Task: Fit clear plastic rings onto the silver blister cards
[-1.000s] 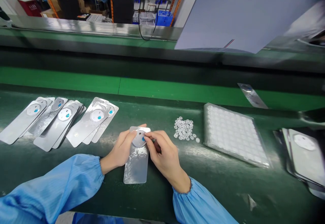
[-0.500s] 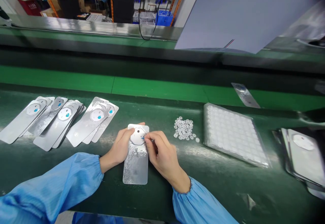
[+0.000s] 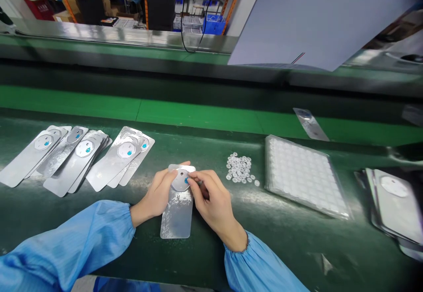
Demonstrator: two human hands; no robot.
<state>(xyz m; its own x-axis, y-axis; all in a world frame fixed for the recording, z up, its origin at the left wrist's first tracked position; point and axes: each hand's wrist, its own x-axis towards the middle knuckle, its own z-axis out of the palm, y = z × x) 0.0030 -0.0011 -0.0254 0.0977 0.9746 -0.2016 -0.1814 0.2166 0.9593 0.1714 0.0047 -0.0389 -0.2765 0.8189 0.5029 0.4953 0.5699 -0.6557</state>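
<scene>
A silver rectangular plate [image 3: 177,215] lies on the dark green bench in front of me, with a round disc and a small blue tab near its top. My left hand [image 3: 155,197] grips the plate's upper left edge, thumb on the disc. Fingers of my right hand [image 3: 211,204] are pinched together at the blue tab on the disc's right side. Both arms wear blue sleeves.
Fanned stacks of finished silver plates [image 3: 76,155] lie at the left. A pile of small white discs [image 3: 240,168] and a clear tray of them [image 3: 302,175] sit to the right. More plates [image 3: 393,204] lie far right. One plate [image 3: 309,124] rides the green conveyor behind.
My hands and the plate have barely shifted; the plate tilted slightly. The lone plate on the conveyor has drifted left.
</scene>
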